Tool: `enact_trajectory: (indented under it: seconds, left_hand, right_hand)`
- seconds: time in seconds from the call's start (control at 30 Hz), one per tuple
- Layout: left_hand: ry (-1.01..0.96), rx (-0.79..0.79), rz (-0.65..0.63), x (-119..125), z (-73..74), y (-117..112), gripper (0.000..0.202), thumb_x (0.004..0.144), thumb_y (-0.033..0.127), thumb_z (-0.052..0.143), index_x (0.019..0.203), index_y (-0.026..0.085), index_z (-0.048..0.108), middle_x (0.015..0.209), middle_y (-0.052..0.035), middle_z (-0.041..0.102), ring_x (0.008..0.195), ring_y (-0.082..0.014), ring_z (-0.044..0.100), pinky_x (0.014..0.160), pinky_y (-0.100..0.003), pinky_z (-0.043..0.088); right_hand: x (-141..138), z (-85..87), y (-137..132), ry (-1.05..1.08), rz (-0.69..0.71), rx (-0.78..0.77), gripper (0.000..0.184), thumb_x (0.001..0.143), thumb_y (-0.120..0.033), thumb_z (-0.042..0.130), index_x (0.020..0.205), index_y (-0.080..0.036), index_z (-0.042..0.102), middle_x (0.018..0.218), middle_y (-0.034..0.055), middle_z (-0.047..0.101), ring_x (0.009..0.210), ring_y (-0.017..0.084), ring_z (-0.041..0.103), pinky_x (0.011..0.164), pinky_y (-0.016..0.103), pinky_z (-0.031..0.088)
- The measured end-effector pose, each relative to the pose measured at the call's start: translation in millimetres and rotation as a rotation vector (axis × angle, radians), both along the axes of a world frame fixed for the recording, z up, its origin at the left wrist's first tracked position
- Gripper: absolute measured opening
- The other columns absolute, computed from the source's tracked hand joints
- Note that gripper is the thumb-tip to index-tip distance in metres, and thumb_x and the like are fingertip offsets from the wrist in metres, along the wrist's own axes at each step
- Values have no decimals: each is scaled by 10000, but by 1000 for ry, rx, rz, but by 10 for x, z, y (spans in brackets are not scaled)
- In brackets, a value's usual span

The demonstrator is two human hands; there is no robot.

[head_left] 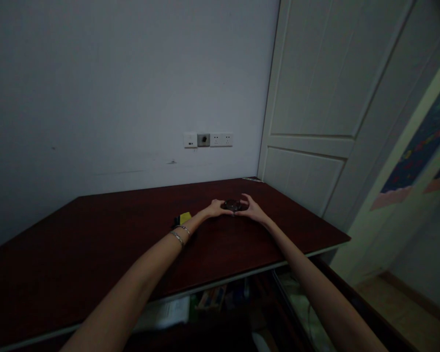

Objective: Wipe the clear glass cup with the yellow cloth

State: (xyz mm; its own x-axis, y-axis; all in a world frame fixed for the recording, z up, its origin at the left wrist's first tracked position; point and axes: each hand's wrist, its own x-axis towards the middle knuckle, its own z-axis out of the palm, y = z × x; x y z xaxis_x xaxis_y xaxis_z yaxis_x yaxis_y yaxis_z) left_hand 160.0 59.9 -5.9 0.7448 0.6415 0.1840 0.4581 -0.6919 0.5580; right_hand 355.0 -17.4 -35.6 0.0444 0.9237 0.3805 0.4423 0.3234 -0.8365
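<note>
In the head view, a dark round object (232,205) is seen just below the centre of the frame, over the reddish-brown desk (132,234). It is flanked by the curved left hand (217,209) and right hand (253,210); whether it is grasped by either cannot be told. Left of centre, a yellow-and-black item (185,218) is partly hidden by the left forearm.

A shiny, glass-like round object (232,206) between left hand (217,209) and right hand (254,210); beneath, a smooth wood-look desk (113,239).
</note>
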Motion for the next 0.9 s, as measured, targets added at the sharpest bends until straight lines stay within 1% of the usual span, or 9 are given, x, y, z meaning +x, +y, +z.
enact_trajectory:
  seconds: [0.1, 0.2, 0.33, 0.43, 0.57, 0.7, 0.83, 0.9]
  left_hand:
    - [-21, 5, 1, -140, 138, 33, 536, 603, 482, 644, 996, 118, 632, 923, -73, 654, 885, -221, 567, 817, -310, 412]
    - [-21, -7, -4, -372, 303, 41, 523, 614, 471, 640, 991, 110, 636, 916, -73, 657, 890, -223, 566, 821, -310, 412]
    - [-34, -24, 26, -827, 499, 17, 517, 622, 436, 648, 1033, 123, 623, 983, -79, 648, 957, -236, 543, 866, -318, 387]
    - [-24, -77, 44, -1246, 587, 14, 527, 621, 416, 650, 1056, 121, 612, 1004, -80, 643, 975, -243, 538, 872, -326, 385]
    - [-30, -99, 127, -1856, 625, 40, 553, 616, 408, 652, 1083, 119, 595, 1036, -84, 634, 991, -241, 534, 879, -329, 378]
    - [-10, -77, 168, -2495, 622, 28, 547, 625, 423, 642, 1090, 139, 588, 1075, -68, 620, 1004, -218, 534, 880, -302, 374]
    - [30, -42, 273, -3104, 600, -90, 549, 616, 441, 644, 1069, 135, 597, 1055, -61, 628, 996, -212, 537, 869, -285, 372]
    - [37, -79, 344, -3371, 576, -175, 567, 607, 446, 648, 1080, 137, 591, 1046, -57, 631, 983, -210, 542, 856, -281, 377]
  right_hand:
    - [-135, 120, 35, 14, -11, 44, 959, 500, -335, 766, 1295, -199, 248, 1129, 138, 577, 1099, 236, 519, 945, 420, 368]
    - [-353, 252, 100, 10, 20, 90, 950, 510, -339, 762, 1293, -195, 243, 1121, 136, 582, 1101, 227, 517, 947, 402, 368]
    - [-753, 370, 246, -30, 45, 119, 952, 515, -353, 758, 1300, -195, 243, 1121, 136, 585, 1078, 225, 536, 942, 388, 371]
    - [-1135, 422, 371, -43, 94, 123, 976, 518, -362, 756, 1318, -187, 225, 1128, 144, 581, 1055, 232, 552, 916, 385, 393]
    - [-1728, 488, 493, -48, 160, 120, 1041, 498, -383, 762, 1342, -164, 193, 1150, 166, 565, 1065, 246, 544, 903, 377, 405]
    - [-2350, 537, 563, -92, 221, 122, 1062, 490, -402, 761, 1350, -158, 188, 1127, 155, 584, 1066, 250, 543, 916, 384, 392]
    - [-2953, 522, 609, -106, 317, 109, 1081, 493, -408, 756, 1357, -135, 167, 1122, 163, 584, 1053, 238, 552, 899, 363, 405]
    - [-3224, 489, 619, -107, 360, 96, 1089, 495, -402, 756, 1360, -127, 155, 1116, 167, 586, 1045, 239, 557, 888, 355, 413]
